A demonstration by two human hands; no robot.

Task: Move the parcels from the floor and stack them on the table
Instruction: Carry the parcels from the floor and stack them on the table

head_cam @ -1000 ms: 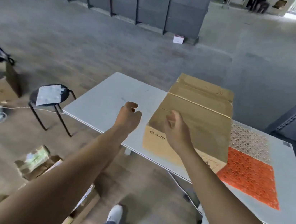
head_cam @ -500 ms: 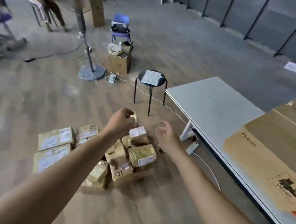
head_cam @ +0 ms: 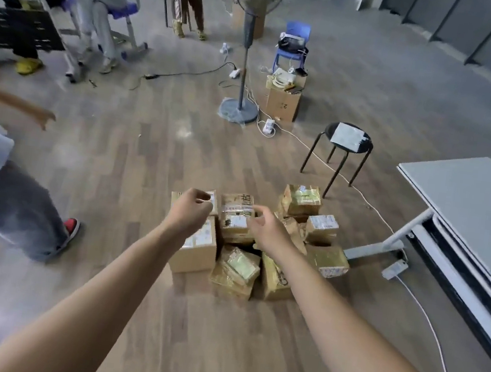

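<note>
Both arms reach toward the parcels [head_cam: 238, 266], heaped on the floor [head_cam: 148, 157] off the table's [head_cam: 470, 196] corner; left hand [head_cam: 189, 209] loosely curled, right hand [head_cam: 266, 230] half-spread, both holding nothing; roughly 10 parcels seemingly left to lift.

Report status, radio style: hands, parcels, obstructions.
Left hand, right hand empty, above pile. Brown taped cardboard parcels on wooden floor, none lifted. White cable beside pile.
</note>
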